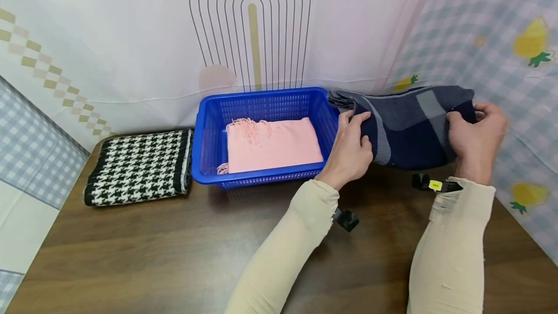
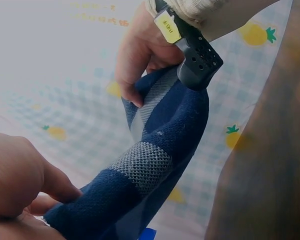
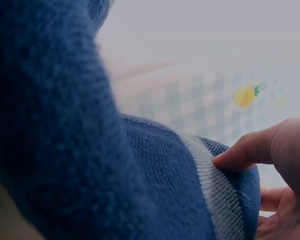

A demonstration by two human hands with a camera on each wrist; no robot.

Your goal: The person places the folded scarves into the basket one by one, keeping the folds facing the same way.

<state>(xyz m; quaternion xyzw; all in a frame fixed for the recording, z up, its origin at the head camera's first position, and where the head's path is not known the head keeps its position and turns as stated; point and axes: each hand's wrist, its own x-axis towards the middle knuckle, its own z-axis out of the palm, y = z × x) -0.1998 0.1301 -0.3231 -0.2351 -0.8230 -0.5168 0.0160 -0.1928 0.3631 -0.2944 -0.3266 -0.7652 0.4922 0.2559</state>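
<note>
Both hands hold a folded navy scarf (image 1: 410, 127) with grey stripes, just right of a blue basket (image 1: 208, 130). My left hand (image 1: 354, 125) grips its left end beside the basket's right wall. At the scarf's right end, my right hand (image 1: 466, 120) has its thumb on top. The left wrist view shows the scarf (image 2: 155, 165) stretched between the left hand (image 2: 20, 185) below and the right hand (image 2: 140, 60) above. Navy knit (image 3: 65, 150) fills the right wrist view, where a thumb (image 3: 240, 156) presses by a grey stripe.
A folded pink scarf (image 1: 274, 144) with fringe lies in the basket. A black-and-white houndstooth scarf (image 1: 139, 166) lies folded left of it on the brown table (image 1: 174, 246). Patterned cloth walls close the back and both sides.
</note>
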